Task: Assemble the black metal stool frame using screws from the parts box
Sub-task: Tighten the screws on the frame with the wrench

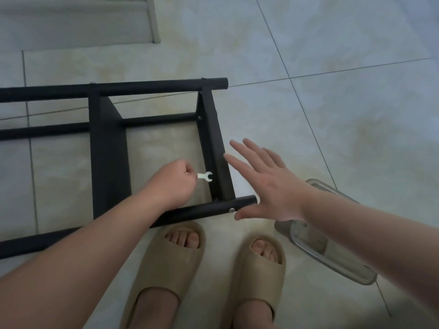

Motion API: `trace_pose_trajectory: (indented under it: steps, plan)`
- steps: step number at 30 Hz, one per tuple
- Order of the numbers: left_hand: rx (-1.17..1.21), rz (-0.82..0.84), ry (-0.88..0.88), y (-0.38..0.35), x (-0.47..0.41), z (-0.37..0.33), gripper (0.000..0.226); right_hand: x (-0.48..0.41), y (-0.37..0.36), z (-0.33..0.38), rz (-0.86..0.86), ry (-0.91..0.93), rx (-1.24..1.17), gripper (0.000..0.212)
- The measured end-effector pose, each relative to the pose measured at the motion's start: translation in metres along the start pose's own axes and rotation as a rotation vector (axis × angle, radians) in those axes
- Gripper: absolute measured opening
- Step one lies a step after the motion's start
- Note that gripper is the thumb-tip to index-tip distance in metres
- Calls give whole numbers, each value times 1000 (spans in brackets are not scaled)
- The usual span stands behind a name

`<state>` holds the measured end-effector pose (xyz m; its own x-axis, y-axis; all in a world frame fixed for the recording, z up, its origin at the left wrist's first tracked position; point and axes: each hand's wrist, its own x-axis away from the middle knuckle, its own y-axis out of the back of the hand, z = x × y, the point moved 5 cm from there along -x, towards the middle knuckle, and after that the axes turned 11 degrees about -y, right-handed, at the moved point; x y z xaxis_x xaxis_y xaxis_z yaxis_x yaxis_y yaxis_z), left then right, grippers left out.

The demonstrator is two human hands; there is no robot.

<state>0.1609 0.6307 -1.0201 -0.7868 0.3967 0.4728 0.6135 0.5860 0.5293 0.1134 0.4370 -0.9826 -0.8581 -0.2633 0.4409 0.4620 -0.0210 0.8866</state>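
Frame [108, 148] lies on the floor [332, 115]. L grip [177, 180] is inside it, fingers curled round a small white wrench [205, 176] w/ the open end at the inner face of the R upright [213, 148]. R grip [266, 186] is flat, fingers spread & holding nothing, just R of that upright, thumb beside a screw [231, 209] in the near tube [202, 210]; box [332, 252] sits on the floor under the R forearm.
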Motion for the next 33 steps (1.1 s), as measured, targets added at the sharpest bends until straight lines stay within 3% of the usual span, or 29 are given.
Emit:
trace_pose_trajectory:
  steps: [6, 22, 28, 33]
  plan:
    - [-75, 83, 15, -25, 4, 14, 15, -27, -3, 6, 65, 74, 193, 129]
    - [-169, 0, -8, -31, 4, 18, 15, -35, -9, 17, -74, 192, 214, 131]
    - [-72, 110, 83, -34, -4, 18, 12, -39, -15, 13, -121, 204, 186, 130]
    - [123, 133, 53, -27, -10, 20, 12, -41, -18, 11, -176, 238, 167, 128]
